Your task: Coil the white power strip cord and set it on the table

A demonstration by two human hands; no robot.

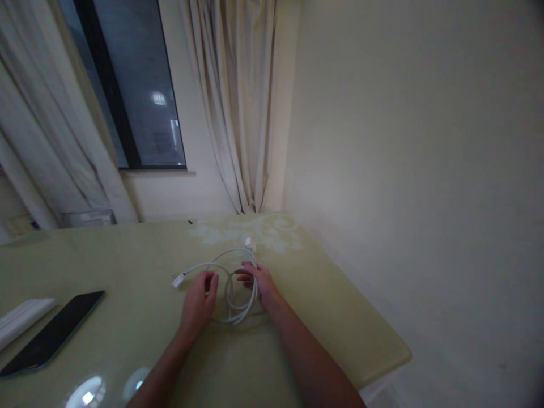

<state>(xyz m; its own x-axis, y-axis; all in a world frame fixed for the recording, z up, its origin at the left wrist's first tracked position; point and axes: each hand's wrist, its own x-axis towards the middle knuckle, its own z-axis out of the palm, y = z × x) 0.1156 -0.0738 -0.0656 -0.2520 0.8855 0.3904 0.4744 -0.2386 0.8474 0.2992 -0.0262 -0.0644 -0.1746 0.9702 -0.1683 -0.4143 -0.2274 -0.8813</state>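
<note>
A white cable (240, 321) is gathered in loose loops just above the glossy pale green tabletop (323, 317). My right hand (260, 281) is hooked through the loops from the right, with the strands lying between its thumb and fingers. To the left of the coil, my left hand (200, 297) has its fingers curled in a pinch. Strands of the cable run up to this hand, though the exact grip is hidden behind the fingers. One white plug end (178, 280) sticks out left of the hands. A white connector block (250, 244) lies beyond the loops.
On the left lie a dark flat tablet-like slab (55, 334) and a long white object (25, 317). A small black item (190, 222) is near the back edge. A wall (408, 187) borders the table's right side; curtains (242, 113) hang behind.
</note>
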